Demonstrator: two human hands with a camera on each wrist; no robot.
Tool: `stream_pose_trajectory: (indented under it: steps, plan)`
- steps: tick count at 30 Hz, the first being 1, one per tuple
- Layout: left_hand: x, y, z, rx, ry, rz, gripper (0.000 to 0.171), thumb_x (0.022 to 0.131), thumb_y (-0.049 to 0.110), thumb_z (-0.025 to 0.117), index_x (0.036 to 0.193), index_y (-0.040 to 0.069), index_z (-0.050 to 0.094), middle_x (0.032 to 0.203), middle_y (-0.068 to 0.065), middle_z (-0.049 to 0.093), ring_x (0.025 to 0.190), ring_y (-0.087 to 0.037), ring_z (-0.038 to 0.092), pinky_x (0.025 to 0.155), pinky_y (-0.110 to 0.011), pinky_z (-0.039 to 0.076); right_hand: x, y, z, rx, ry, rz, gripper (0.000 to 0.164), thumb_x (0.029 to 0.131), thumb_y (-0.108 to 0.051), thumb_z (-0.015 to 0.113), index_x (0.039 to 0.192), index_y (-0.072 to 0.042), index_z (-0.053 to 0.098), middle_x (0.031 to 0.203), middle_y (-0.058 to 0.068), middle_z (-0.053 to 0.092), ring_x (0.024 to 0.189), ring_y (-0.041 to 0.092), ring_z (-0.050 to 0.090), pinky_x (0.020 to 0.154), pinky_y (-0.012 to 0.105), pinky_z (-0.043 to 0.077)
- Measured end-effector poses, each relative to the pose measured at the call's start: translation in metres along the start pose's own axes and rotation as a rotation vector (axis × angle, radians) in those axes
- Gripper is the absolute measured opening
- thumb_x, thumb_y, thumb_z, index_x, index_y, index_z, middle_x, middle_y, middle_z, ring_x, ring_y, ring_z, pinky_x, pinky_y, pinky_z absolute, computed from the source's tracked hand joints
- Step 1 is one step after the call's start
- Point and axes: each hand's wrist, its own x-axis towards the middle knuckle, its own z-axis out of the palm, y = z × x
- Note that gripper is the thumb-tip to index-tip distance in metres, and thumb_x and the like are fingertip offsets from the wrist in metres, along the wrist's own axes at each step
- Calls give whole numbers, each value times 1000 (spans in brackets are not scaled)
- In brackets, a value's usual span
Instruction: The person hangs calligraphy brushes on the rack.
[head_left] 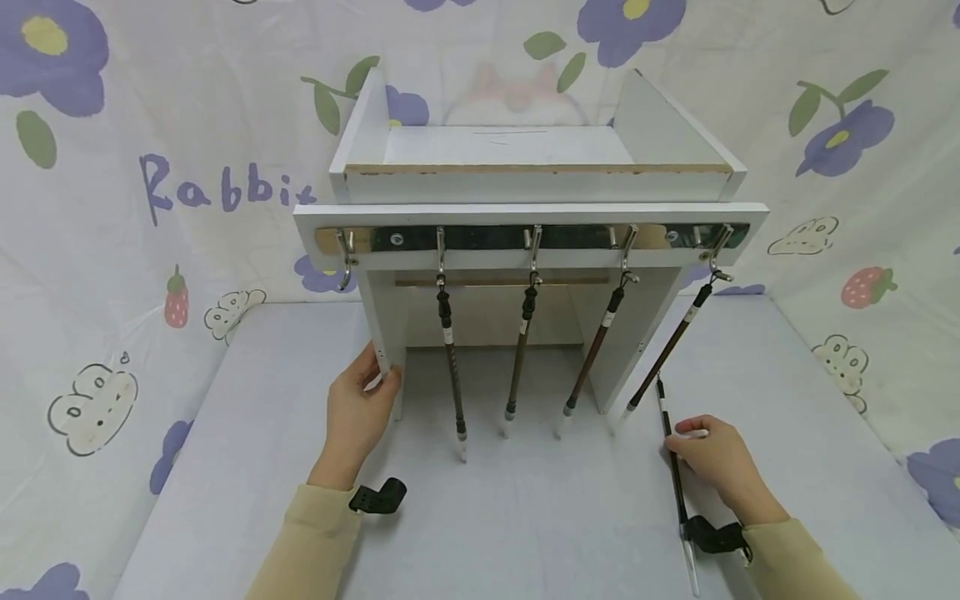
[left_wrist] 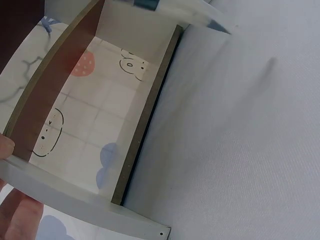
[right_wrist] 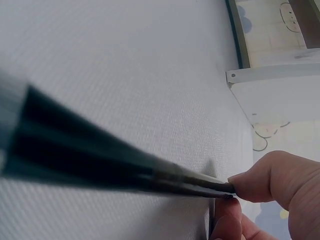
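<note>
A dark-handled calligraphy brush [head_left: 677, 479] with a clear cap over its tip slants low over the white tabletop, cap toward me. My right hand [head_left: 718, 460] pinches its handle between thumb and fingers; the right wrist view shows the thumb [right_wrist: 272, 177] on the shaft. On the left, my left hand [head_left: 360, 412] grips the side panel of a white wooden rack [head_left: 525, 187]. Several similar capped brushes hang by loops from the rack's metal hooks, among them a left one [head_left: 453, 367], a middle one [head_left: 519, 354] and a rightmost one [head_left: 671, 350].
The hook rail [head_left: 480, 239] runs along the rack's front, with its leftmost hook [head_left: 346, 260] left of the hanging brushes. Patterned cloth [head_left: 180, 100] hangs behind and at the sides. A black wrist camera [head_left: 716, 536] sits close to the held brush.
</note>
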Motion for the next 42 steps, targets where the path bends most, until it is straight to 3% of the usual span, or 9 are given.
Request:
stream_pose_trajectory:
  steps: [17, 26, 42]
  plan:
    - [-1, -1, -2, -49, -20, 0, 50, 96, 19, 61, 144, 18, 48, 129, -10, 60, 121, -25, 55, 90, -31, 51, 0, -2, -3, 6, 5, -9, 43, 89, -26, 65, 117, 5, 55, 90, 13, 65, 78, 23, 58, 60, 31, 44]
    - [-1, 1, -1, 17, 0, 10, 50, 95, 17, 61, 144, 16, 48, 130, -8, 60, 118, -26, 56, 88, -31, 53, 0, -1, -3, 8, -5, -3, 41, 88, -26, 64, 116, 4, 56, 92, 13, 66, 79, 23, 60, 61, 30, 46]
    - [-1, 1, -1, 26, -11, 6, 51, 96, 17, 60, 145, 17, 47, 131, -9, 59, 119, -28, 56, 89, -32, 52, -3, 0, -19, 88, -16, -11, 45, 92, -25, 62, 122, 8, 54, 94, 14, 67, 74, 18, 64, 64, 31, 54]
